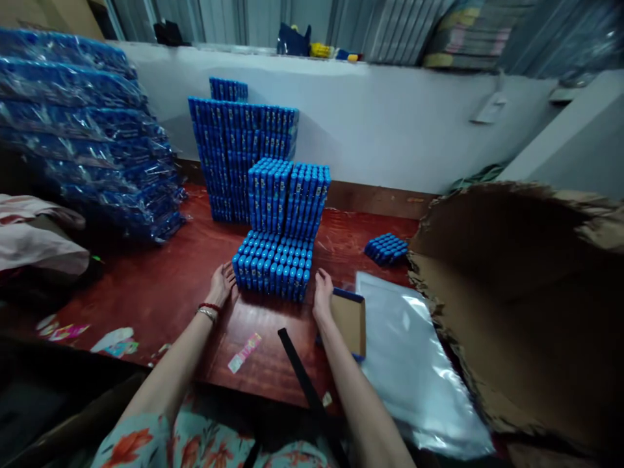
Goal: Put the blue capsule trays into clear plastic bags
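Observation:
A low block of slim, round-topped blue items (pixel 275 260) stands in tight rows on the red table; their exact kind is unclear. My left hand (pixel 223 284) is at the block's left side, fingers stretched out and touching or nearly touching it. Beside its right side is my right hand (pixel 322 294), fingers slightly bent, with a small gap to the block. Right behind stands a taller block of the same blue items (pixel 288 198). A shallow cardboard tray with a blue rim (pixel 349 322) lies partly hidden under my right forearm.
Clear plastic bags (pixel 400 338) lie right of the tray, by a big torn cardboard box (pixel 517 312). A small blue cluster (pixel 386 249) sits behind them. Wrapped blue packs (pixel 88 130) tower at left. A black strip (pixel 298 365) and a pink label (pixel 244 353) lie in front.

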`<action>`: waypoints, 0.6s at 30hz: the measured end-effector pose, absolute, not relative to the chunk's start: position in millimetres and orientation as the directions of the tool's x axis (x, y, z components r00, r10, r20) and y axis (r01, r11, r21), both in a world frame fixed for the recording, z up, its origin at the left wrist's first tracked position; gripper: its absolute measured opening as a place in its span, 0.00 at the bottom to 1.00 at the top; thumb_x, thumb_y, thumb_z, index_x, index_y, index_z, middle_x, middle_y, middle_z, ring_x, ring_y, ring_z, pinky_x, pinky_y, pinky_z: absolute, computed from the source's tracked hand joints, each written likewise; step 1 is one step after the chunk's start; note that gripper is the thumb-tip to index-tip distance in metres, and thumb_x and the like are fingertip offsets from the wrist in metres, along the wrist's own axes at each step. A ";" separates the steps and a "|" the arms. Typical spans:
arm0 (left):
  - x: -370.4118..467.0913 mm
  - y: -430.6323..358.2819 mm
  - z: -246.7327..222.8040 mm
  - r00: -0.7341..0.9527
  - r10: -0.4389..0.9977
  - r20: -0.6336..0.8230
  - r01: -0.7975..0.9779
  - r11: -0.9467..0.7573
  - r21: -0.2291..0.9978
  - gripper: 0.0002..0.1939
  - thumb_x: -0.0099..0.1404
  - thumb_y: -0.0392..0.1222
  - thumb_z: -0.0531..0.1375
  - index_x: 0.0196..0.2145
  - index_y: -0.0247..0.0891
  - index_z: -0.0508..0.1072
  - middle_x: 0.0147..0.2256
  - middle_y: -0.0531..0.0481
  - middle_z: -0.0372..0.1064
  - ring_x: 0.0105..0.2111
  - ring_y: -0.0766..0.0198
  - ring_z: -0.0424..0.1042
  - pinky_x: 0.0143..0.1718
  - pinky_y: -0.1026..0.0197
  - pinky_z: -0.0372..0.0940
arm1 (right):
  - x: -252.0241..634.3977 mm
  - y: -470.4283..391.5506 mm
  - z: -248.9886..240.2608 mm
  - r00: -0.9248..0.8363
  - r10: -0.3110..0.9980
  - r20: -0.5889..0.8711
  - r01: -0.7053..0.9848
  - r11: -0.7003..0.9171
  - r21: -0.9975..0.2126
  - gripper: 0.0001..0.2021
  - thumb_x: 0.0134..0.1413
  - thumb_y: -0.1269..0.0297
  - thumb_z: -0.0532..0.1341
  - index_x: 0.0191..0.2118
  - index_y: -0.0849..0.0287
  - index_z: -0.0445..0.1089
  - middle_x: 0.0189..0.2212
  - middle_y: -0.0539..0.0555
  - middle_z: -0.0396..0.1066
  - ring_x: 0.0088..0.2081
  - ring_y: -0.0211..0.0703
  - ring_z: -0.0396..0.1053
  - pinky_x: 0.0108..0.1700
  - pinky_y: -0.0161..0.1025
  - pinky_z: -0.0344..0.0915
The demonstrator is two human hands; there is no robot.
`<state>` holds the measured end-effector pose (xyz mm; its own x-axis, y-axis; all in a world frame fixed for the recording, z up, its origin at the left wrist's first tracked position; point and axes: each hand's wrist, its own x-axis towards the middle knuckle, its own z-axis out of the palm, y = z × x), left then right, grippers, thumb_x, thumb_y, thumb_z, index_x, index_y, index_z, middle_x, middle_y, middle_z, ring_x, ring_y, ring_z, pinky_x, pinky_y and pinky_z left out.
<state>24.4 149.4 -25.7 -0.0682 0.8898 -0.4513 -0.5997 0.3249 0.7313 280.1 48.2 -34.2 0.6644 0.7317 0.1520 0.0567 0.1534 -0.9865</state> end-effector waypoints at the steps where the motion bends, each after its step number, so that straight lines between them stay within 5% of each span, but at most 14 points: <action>1: 17.8 139.1 -26.5 -0.088 0.890 -0.447 -0.563 0.326 0.760 0.12 0.67 0.37 0.47 0.40 0.35 0.69 0.29 0.49 0.72 0.23 0.68 0.70 0.31 0.66 0.65 | 286.3 31.9 -28.7 0.653 0.737 0.174 0.096 0.147 -0.984 0.24 0.50 0.53 0.54 0.50 0.61 0.67 0.49 0.59 0.68 0.50 0.48 0.63 0.55 0.46 0.57; 4: 0.9 102.7 -27.6 -0.151 0.901 -0.407 -0.460 0.300 0.836 0.08 0.64 0.34 0.52 0.38 0.35 0.69 0.34 0.46 0.73 0.28 0.67 0.73 0.33 0.65 0.66 | 310.6 -22.9 -19.2 0.565 0.779 0.271 0.456 -0.021 -0.890 0.22 0.49 0.61 0.56 0.51 0.63 0.66 0.52 0.62 0.65 0.55 0.53 0.58 0.58 0.50 0.53; 7: -0.7 60.2 -28.4 -0.191 0.919 -0.345 -0.379 0.255 0.890 0.07 0.61 0.33 0.54 0.37 0.34 0.70 0.35 0.45 0.73 0.31 0.65 0.73 0.35 0.64 0.67 | 334.0 -69.8 -22.9 0.539 0.814 0.218 0.793 -0.403 -0.457 0.25 0.51 0.65 0.56 0.56 0.66 0.61 0.52 0.69 0.62 0.55 0.62 0.57 0.52 0.54 0.56; 9: 11.1 26.0 -29.2 -0.192 0.931 -0.309 -0.345 0.231 0.910 0.07 0.59 0.35 0.57 0.37 0.34 0.71 0.35 0.45 0.73 0.34 0.62 0.73 0.37 0.61 0.68 | 343.9 -89.2 -29.1 0.579 0.808 0.105 0.795 -0.532 -0.291 0.27 0.54 0.65 0.54 0.59 0.68 0.55 0.49 0.70 0.63 0.51 0.62 0.62 0.47 0.51 0.60; 12: 45.4 -38.8 -32.5 -0.105 0.970 -0.218 -0.271 0.183 0.945 0.10 0.56 0.40 0.62 0.37 0.37 0.74 0.40 0.45 0.73 0.42 0.56 0.71 0.43 0.56 0.68 | 351.5 -100.3 -34.6 0.573 0.818 -0.061 0.761 -0.557 -0.332 0.26 0.58 0.67 0.48 0.62 0.66 0.49 0.42 0.65 0.69 0.42 0.54 0.69 0.41 0.43 0.61; 15: 84.5 -109.7 -43.0 0.473 0.879 -0.060 -0.034 0.086 0.996 0.13 0.57 0.47 0.62 0.38 0.39 0.76 0.43 0.43 0.74 0.48 0.51 0.69 0.53 0.51 0.61 | 354.0 -100.0 -27.5 0.565 0.819 -0.095 0.737 -0.553 -0.388 0.25 0.58 0.69 0.46 0.62 0.63 0.48 0.38 0.60 0.71 0.40 0.51 0.70 0.37 0.39 0.59; 18: 108.9 -160.1 -58.3 0.905 0.386 -0.179 0.211 -0.040 0.977 0.18 0.60 0.58 0.56 0.35 0.44 0.77 0.40 0.44 0.75 0.46 0.48 0.71 0.53 0.49 0.62 | 349.0 -100.5 -9.5 0.510 0.854 -0.101 0.772 -0.506 -0.384 0.26 0.56 0.70 0.47 0.61 0.60 0.51 0.37 0.58 0.72 0.41 0.49 0.70 0.37 0.38 0.58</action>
